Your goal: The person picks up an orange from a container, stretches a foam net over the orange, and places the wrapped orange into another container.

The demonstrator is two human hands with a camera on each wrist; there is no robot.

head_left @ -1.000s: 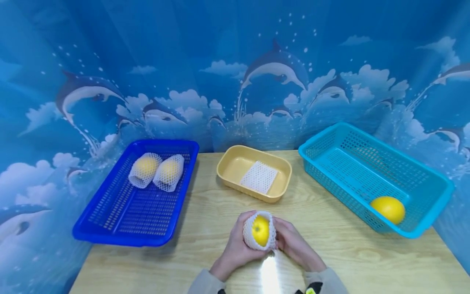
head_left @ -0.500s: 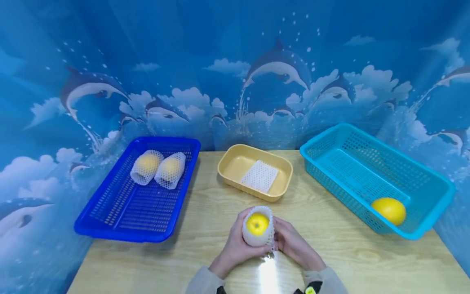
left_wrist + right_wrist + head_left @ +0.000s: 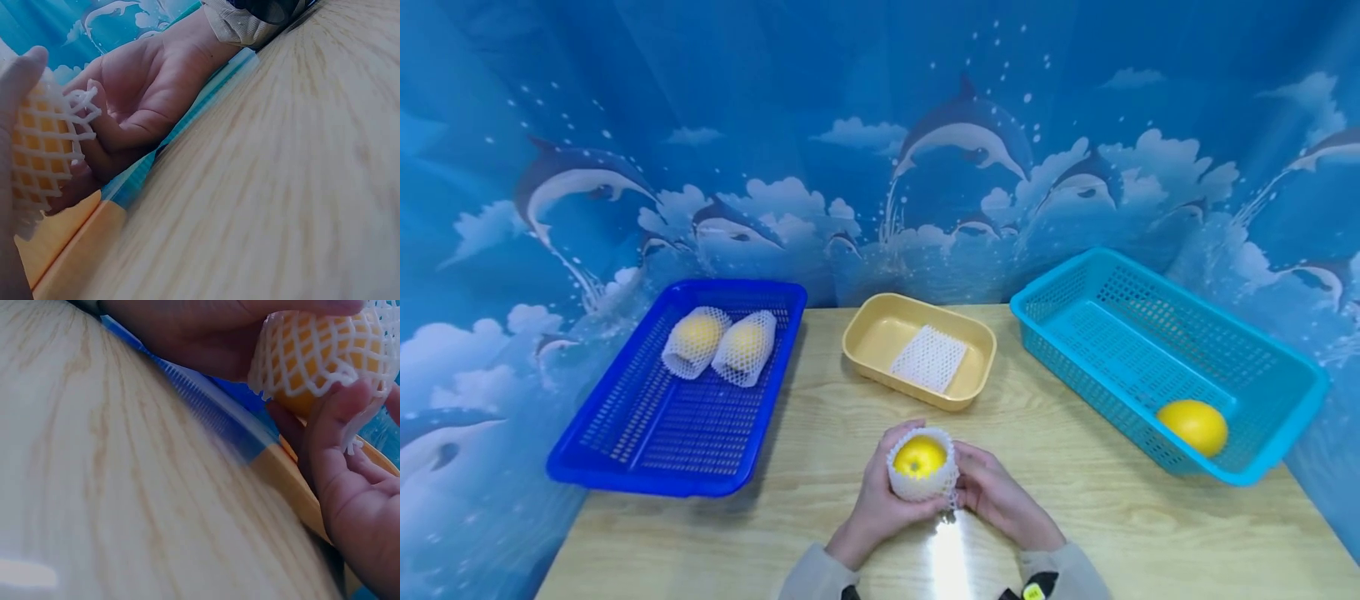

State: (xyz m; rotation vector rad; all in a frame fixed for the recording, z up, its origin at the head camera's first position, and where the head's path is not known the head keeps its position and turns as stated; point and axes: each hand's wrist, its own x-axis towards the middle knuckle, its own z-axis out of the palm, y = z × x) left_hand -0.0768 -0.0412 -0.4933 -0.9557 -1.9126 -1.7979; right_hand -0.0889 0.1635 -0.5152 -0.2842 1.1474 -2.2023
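Observation:
Low over the table, my left hand (image 3: 880, 494) grips a yellow orange (image 3: 920, 455) sleeved in a white foam net (image 3: 921, 487). The top of the fruit shows through the net's open end. From the other side, my right hand (image 3: 1002, 502) pinches the net's lower edge between thumb and fingers. The right wrist view shows the net's loose strands (image 3: 342, 376) at the right thumb, with orange skin bare below the mesh. In the left wrist view, the left thumb (image 3: 28, 72) lies across the netted fruit, and the right fingers meet the mesh edge.
A blue basket (image 3: 655, 483) at left holds two netted oranges (image 3: 697, 336). Behind the hands, a yellow tray (image 3: 865, 329) holds a flat foam net (image 3: 929, 358). A turquoise basket (image 3: 1075, 400) at right holds one bare orange (image 3: 1192, 427). A dolphin-print curtain hangs behind the table.
The netted orange has tipped so its top faces more upward, and it has shifted slightly left. Both hands stay on it; the baskets' contents are unchanged.

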